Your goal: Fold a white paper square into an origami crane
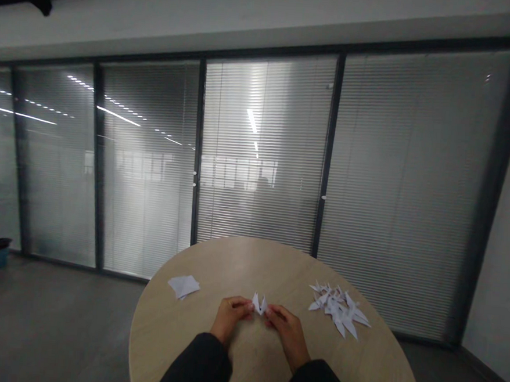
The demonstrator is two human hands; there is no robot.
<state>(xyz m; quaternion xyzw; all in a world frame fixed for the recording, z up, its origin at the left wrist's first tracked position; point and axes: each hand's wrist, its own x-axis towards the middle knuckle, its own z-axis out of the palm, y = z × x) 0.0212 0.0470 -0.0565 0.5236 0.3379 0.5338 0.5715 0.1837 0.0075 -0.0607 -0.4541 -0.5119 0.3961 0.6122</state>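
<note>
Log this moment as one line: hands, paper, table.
left hand: pinching small white folded paper piece | right hand: pinching same piece | round beige wooden table: white paper sheets left, pile of white folded pieces right

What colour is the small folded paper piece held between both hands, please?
White, seen in the head view: the folded paper piece is pinched by the left hand and right hand.

Dim, greyish room; light comes through the slatted blinds, with streaks of ceiling-lamp glare on the glass. Wide-angle lens bends the edges, the top left corner is black, detail soft
</note>
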